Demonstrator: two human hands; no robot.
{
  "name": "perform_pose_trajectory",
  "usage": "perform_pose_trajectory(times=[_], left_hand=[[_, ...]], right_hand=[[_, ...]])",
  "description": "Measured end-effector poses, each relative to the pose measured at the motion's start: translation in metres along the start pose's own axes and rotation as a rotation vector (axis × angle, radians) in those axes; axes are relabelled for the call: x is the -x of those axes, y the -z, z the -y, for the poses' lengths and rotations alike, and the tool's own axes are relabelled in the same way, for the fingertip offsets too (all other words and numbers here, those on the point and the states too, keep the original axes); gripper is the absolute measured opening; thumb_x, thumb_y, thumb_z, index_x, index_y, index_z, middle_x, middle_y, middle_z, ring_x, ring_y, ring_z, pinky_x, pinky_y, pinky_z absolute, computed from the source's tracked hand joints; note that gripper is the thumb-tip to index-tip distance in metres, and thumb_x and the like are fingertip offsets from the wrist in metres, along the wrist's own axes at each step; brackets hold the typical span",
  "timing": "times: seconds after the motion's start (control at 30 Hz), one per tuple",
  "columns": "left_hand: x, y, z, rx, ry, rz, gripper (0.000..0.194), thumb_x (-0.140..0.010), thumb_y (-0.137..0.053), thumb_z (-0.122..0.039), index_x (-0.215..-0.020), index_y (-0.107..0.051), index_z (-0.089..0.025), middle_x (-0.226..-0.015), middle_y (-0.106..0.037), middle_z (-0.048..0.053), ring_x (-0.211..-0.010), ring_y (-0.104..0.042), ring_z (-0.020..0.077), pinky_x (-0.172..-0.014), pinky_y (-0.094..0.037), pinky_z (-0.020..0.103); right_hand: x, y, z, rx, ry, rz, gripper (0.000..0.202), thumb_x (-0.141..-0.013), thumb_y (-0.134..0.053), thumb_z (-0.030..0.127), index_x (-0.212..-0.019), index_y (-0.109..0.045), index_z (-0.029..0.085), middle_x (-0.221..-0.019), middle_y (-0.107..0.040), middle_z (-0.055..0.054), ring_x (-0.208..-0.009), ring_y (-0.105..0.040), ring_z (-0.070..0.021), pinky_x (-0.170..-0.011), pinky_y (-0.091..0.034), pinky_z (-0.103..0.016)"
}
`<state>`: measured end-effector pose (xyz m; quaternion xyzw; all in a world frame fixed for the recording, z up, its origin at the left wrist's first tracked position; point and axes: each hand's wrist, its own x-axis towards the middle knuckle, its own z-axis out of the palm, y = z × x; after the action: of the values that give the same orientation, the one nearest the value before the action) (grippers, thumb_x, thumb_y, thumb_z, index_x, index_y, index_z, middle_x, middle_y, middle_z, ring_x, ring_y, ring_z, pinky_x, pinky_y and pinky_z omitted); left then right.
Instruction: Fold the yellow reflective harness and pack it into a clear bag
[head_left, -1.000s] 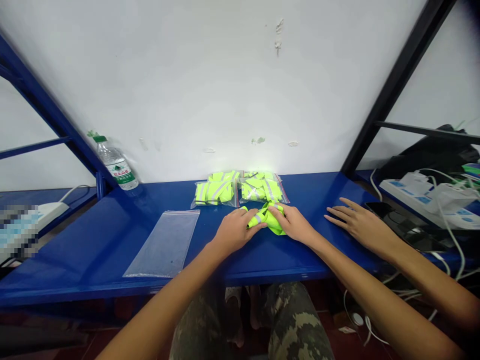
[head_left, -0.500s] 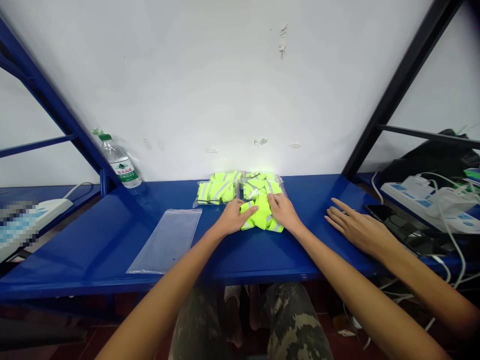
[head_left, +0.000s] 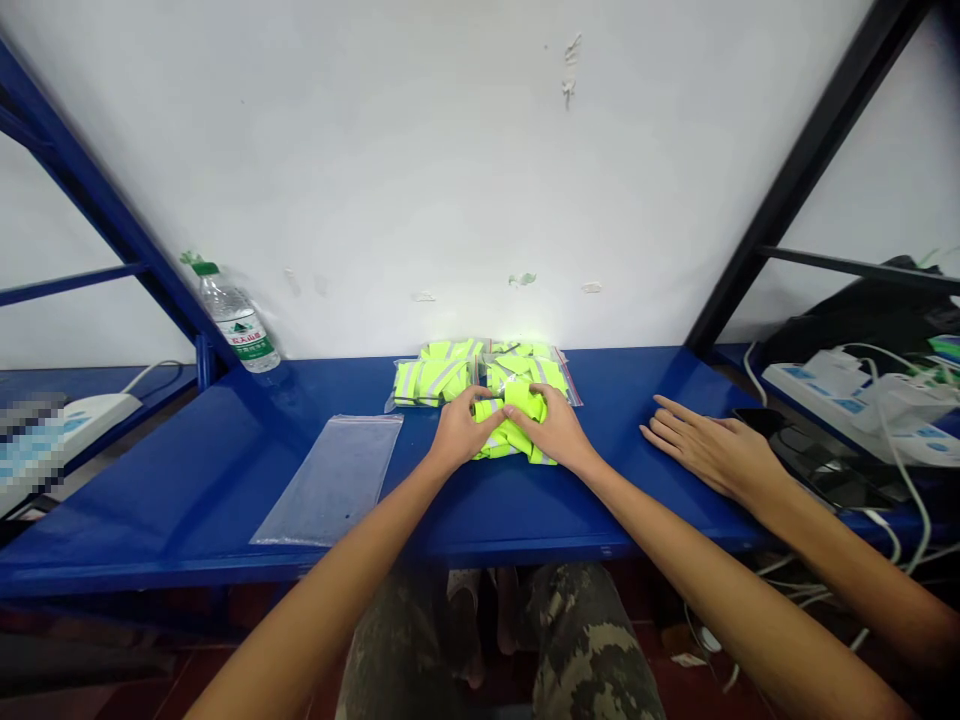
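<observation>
Between my hands on the blue table [head_left: 600, 510] is a bundle of neon-yellow reflective straps [head_left: 517, 442] with grey stripes, folded over itself. My left hand [head_left: 463, 430] grips its left side, thumb on top. From the right, my right hand [head_left: 556, 428] holds a fold, with the thumb pressed across it. Just behind lie clear zip bags packed with similar neon-yellow straps [head_left: 433, 382]. To the left, a flat clear zip bag [head_left: 334, 480] rests on the table. The undersides of the bundle and some fingertips are hidden.
A water bottle [head_left: 238, 322] stands at the back left against the wall. Another person's hand [head_left: 701, 445] lies on the table at right, near dark phones [head_left: 817, 455]. Power strips [head_left: 862, 405] with white cables sit at the far right.
Both hands have shifted on the strap bundle. My right thumb has come across the front, and the bundle is folded more compactly. The other person's hand has moved slightly left.
</observation>
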<state>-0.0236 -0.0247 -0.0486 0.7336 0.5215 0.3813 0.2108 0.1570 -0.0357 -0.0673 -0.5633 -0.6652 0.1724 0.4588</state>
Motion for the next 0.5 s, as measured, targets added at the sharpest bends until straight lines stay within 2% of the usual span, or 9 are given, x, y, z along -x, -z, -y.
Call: perform_pose_trajectory(times=[0.1, 0.2, 0.3, 0.33, 0.4, 0.5], left_hand=[[-0.002, -0.001, 0.001, 0.078, 0.062, -0.014, 0.054, -0.075, -0.070, -0.052, -0.115, -0.063, -0.017, -0.097, -0.067, 0.006, -0.081, -0.058, 0.0177, -0.068, -0.043, 0.027], [-0.002, 0.000, -0.001, 0.212, 0.089, 0.017, 0.056, -0.072, -0.072, -0.053, -0.113, -0.066, -0.015, -0.081, -0.064, 0.003, -0.068, -0.053, 0.0136, -0.061, -0.040, 0.024], [0.000, 0.000, -0.006, 0.391, 0.177, 0.048, 0.057, -0.072, -0.073, -0.052, -0.114, -0.066, -0.015, -0.075, -0.062, 0.002, -0.066, -0.054, 0.0132, -0.057, -0.041, 0.024], [0.001, 0.001, -0.008, 0.442, 0.198, 0.057, 0.056, -0.072, -0.074, -0.051, -0.114, -0.066, -0.015, -0.079, -0.064, 0.004, -0.070, -0.058, 0.0147, -0.059, -0.044, 0.024], [0.003, 0.002, -0.011, 0.521, 0.193, 0.099, 0.057, -0.073, -0.074, -0.048, -0.119, -0.064, -0.016, -0.099, -0.068, 0.009, -0.093, -0.063, 0.0199, -0.069, -0.050, 0.025], [0.006, 0.006, -0.014, 0.562, 0.112, 0.244, 0.072, -0.072, -0.078, -0.043, -0.135, -0.052, -0.021, -0.133, -0.058, 0.013, -0.129, -0.049, 0.0259, -0.089, -0.052, 0.031]], right_hand=[[-0.002, 0.001, 0.001, -0.028, -0.033, 0.002, 0.066, -0.074, -0.065, 0.063, -0.119, -0.058, 0.016, -0.125, -0.061, -0.016, -0.119, -0.056, -0.0308, -0.101, -0.042, -0.045], [-0.004, 0.003, 0.004, -0.084, -0.081, 0.005, 0.065, -0.070, -0.069, 0.062, -0.115, -0.060, 0.016, -0.121, -0.064, -0.014, -0.115, -0.058, -0.0310, -0.098, -0.044, -0.045], [-0.004, 0.003, 0.009, -0.200, -0.123, -0.013, 0.060, -0.067, -0.072, 0.061, -0.107, -0.064, 0.017, -0.112, -0.068, -0.012, -0.106, -0.062, -0.0301, -0.090, -0.048, -0.042], [-0.005, 0.002, 0.010, -0.245, -0.141, -0.019, 0.058, -0.066, -0.072, 0.061, -0.103, -0.065, 0.017, -0.108, -0.070, -0.011, -0.102, -0.063, -0.0295, -0.086, -0.049, -0.040], [-0.005, 0.003, 0.013, -0.295, -0.171, -0.039, 0.055, -0.066, -0.072, 0.062, -0.097, -0.067, 0.016, -0.099, -0.071, -0.009, -0.095, -0.064, -0.0285, -0.080, -0.051, -0.037], [-0.005, 0.006, 0.017, -0.253, -0.158, -0.060, 0.051, -0.067, -0.071, 0.061, -0.091, -0.068, 0.016, -0.093, -0.072, -0.007, -0.092, -0.064, -0.0285, -0.078, -0.050, -0.037]])
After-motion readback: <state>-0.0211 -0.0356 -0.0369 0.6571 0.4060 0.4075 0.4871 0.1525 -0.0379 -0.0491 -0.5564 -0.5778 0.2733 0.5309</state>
